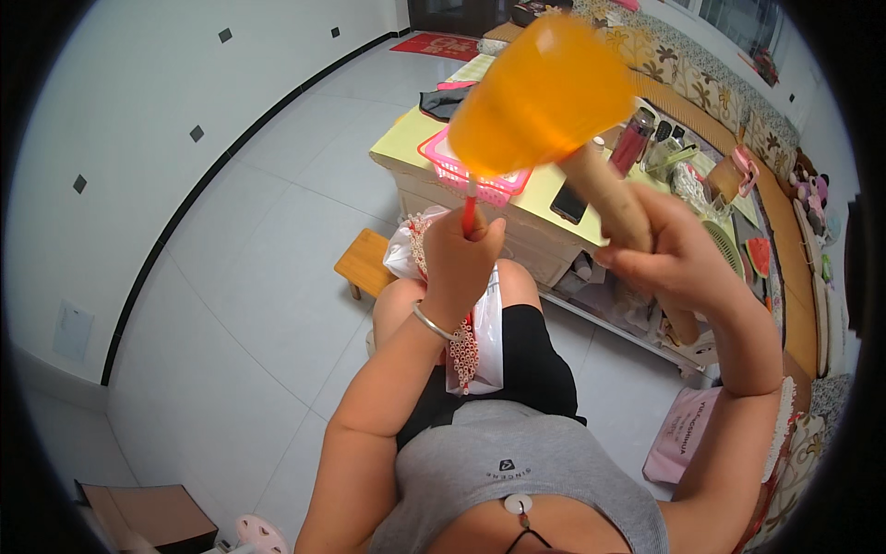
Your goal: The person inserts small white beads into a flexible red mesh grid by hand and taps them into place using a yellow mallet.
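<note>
My right hand [669, 242] is wrapped round the wooden handle of a mallet [543, 92] with a large, see-through orange head, slightly blurred. The head is up in front of me, just above my left hand [460, 249]. That hand is closed round a thin red stick [470, 210] with a whitish upper end, held upright. The stick's top reaches the lower edge of the mallet head; whether they touch I cannot tell. On my lap lies a white plastic bag [489, 355] with a bundle of thin red-and-white tubes [464, 360], partly hidden by my left wrist.
Ahead stands a pale yellow-topped table [392, 146] with a pink basket [494, 189], a phone [568, 204] and a dark red bottle [633, 143]. A small wooden stool [362, 261] is left of my knees. A pink bag [681, 434] sits on the floor at right.
</note>
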Demonstrator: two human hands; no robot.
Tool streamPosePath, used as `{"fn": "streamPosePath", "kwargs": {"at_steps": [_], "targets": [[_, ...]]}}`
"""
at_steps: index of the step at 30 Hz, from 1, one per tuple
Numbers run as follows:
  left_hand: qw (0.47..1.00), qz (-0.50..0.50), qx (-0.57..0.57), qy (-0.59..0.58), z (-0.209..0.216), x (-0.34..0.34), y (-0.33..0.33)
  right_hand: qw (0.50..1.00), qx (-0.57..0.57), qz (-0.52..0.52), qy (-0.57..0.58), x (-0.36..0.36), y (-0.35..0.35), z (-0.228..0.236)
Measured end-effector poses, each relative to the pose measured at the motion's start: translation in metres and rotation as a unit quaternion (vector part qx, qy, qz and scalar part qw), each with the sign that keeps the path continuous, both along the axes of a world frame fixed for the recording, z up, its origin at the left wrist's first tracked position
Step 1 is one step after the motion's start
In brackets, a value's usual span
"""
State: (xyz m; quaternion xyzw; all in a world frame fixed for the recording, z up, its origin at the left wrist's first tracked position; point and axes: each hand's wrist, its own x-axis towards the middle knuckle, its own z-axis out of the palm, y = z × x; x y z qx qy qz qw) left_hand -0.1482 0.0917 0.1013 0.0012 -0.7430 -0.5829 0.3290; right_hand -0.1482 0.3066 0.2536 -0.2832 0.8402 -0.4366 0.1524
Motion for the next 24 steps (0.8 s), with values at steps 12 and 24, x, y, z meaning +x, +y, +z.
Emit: {"fn": "streamPosePath", "kwargs": {"at_steps": [12, 24], "targets": [[1.000, 0.008, 0.008, 0.002, -0.024, -0.006, 0.002, 0.992, -0.048, -0.040, -0.106, 0.015, -0.007, 0.022], [0.998, 0.024, -0.057, -0.008, -0.014, -0.005, -0.007, 0.997, -0.038, -0.051, -0.049, 0.011, -0.017, 0.022]]}}
